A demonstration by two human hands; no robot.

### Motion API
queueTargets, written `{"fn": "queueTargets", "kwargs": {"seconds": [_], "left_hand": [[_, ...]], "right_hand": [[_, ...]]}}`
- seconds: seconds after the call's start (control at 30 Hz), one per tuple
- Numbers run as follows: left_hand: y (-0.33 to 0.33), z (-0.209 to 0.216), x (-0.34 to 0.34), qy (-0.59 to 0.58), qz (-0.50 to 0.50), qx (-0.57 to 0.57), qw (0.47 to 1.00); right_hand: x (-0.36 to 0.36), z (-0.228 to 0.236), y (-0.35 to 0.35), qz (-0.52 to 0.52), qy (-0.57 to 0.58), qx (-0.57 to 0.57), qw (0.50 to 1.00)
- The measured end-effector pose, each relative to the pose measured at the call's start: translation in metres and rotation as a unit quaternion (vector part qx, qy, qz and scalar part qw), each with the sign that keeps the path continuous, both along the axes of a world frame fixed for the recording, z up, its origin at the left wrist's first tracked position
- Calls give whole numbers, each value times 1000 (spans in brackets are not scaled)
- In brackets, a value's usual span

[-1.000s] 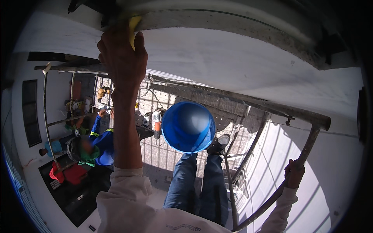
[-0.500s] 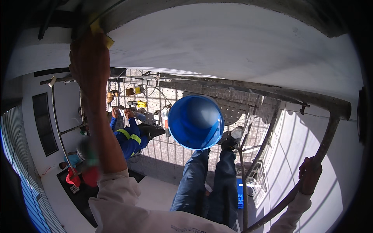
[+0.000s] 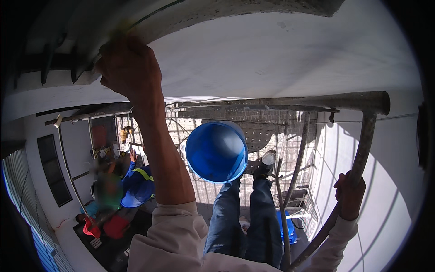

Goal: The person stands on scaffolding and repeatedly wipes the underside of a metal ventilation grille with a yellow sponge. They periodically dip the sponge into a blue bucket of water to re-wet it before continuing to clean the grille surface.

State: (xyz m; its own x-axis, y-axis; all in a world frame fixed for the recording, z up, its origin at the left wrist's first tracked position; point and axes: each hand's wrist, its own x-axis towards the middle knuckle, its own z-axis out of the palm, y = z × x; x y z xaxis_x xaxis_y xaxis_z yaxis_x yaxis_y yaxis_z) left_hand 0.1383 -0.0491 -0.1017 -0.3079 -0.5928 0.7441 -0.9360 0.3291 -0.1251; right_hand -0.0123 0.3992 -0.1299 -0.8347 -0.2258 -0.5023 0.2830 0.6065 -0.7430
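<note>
My left hand (image 3: 131, 70) is raised to the top of the white wall (image 3: 235, 59), fingers closed round a yellow sponge (image 3: 121, 31). The sponge is blurred and partly hidden behind the fingers. It lies by the grey concrete edge (image 3: 199, 20) along the wall's top. Lower on the right, my right hand (image 3: 351, 195) wraps round a bent metal scaffold tube (image 3: 330, 222). Between my arms, just beyond my legs, is a blue bucket (image 3: 199, 156); light falls on its inside.
I stand high on scaffolding, with a perforated metal deck (image 3: 258, 129) near my shoes. Scaffold rails (image 3: 272, 103) run along the wall. Below left, a co-worker in blue with a reflective band (image 3: 140, 186) works near other people, one in green and red (image 3: 108, 195).
My left hand has shifted right along the wall top with the sponge. My right hand keeps its grip on the tube. The view has tilted slightly, and people below have moved.
</note>
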Motion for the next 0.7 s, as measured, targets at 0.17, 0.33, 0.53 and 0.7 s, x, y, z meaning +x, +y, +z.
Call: {"fn": "queueTargets", "kwargs": {"seconds": [0.17,0.33,0.53,0.7], "left_hand": [[50,4,-61,85,-189,47,977],[87,9,-105,89,-200,48,975],[129,4,-155,102,-277,57,954],[125,0,-156,116,-408,99,900]], "right_hand": [[0,10,-4,-2,-33,-18,999],[1,13,-7,12,-19,-8,1000],[1,14,-6,0,-29,-18,999],[0,8,-5,33,14,-1,999]]}}
